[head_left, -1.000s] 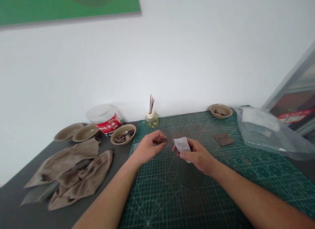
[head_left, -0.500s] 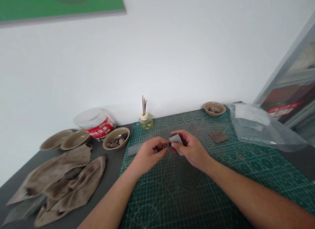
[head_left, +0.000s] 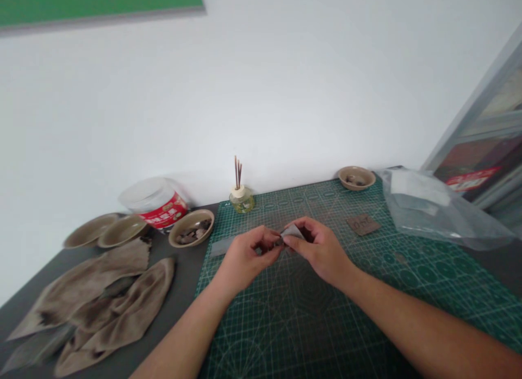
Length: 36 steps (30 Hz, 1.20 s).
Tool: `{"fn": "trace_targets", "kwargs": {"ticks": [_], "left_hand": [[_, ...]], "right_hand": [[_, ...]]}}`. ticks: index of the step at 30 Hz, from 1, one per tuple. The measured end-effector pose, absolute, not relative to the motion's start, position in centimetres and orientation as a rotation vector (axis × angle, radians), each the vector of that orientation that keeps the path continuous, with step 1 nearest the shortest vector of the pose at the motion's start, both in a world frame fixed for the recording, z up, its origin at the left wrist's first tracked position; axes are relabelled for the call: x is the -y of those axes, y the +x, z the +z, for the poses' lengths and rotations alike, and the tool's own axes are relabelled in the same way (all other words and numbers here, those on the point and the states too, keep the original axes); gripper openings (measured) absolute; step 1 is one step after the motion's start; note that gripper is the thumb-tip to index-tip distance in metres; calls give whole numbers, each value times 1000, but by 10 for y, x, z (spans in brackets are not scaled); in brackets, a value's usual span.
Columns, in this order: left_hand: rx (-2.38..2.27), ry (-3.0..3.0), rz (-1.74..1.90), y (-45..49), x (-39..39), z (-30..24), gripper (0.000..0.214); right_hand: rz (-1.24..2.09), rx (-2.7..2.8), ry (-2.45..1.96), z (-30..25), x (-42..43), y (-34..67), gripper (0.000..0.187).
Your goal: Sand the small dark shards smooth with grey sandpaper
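Note:
Over the green cutting mat [head_left: 261,319] my two hands meet fingertip to fingertip. A small dark stone-like piece [head_left: 279,241] is pinched between the thumb and fingers of my left hand [head_left: 248,255]; its exact kind is too small to tell. My right hand [head_left: 320,252] is closed on a folded grey piece of sandpaper [head_left: 293,231], which presses against the dark piece. Behind my left hand a grey strip [head_left: 221,247] lies flat on the mat. To the right of my right hand rests a brown square with handwritten marks [head_left: 362,224].
At left stand a bowl of small dark and brown pieces [head_left: 175,241], two more bowls [head_left: 87,232] and a red-labelled tub [head_left: 155,205]. Brown cloths [head_left: 118,319] lie in front. A reed diffuser [head_left: 242,199], another bowl [head_left: 356,186] and a plastic bag [head_left: 432,221] sit farther back.
The sandpaper in my right hand has tilted and folded over toward the dark piece, and my fingertips have drawn closer together. The view has shifted slightly.

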<state>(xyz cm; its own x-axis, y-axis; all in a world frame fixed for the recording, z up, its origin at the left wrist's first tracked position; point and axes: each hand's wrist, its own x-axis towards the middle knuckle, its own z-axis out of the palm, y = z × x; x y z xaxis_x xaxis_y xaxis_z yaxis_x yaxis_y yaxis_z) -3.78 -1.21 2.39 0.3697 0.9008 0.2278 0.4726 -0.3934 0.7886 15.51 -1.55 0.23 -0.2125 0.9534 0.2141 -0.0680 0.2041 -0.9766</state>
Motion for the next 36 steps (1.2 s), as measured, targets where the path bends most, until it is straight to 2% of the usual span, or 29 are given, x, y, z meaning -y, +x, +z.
{"fn": "trace_targets", "kwargs": {"ticks": [17, 22, 27, 33, 36], "left_hand": [[-1301, 2132, 992, -33, 19, 19, 7], [-1208, 2292, 999, -28, 23, 18, 4], [-1317, 2192, 1098, -26, 24, 19, 8], [-1120, 2267, 1180, -26, 25, 19, 4], [-1174, 2215, 1181, -26, 25, 19, 3]], "right_hand": [[1482, 1144, -892, 6, 18, 152, 18], [1425, 1049, -895, 4, 17, 150, 19], [1511, 1113, -844, 9, 17, 152, 18], [1450, 1054, -838, 10, 21, 150, 15], [1472, 1071, -843, 9, 21, 152, 15]]}}
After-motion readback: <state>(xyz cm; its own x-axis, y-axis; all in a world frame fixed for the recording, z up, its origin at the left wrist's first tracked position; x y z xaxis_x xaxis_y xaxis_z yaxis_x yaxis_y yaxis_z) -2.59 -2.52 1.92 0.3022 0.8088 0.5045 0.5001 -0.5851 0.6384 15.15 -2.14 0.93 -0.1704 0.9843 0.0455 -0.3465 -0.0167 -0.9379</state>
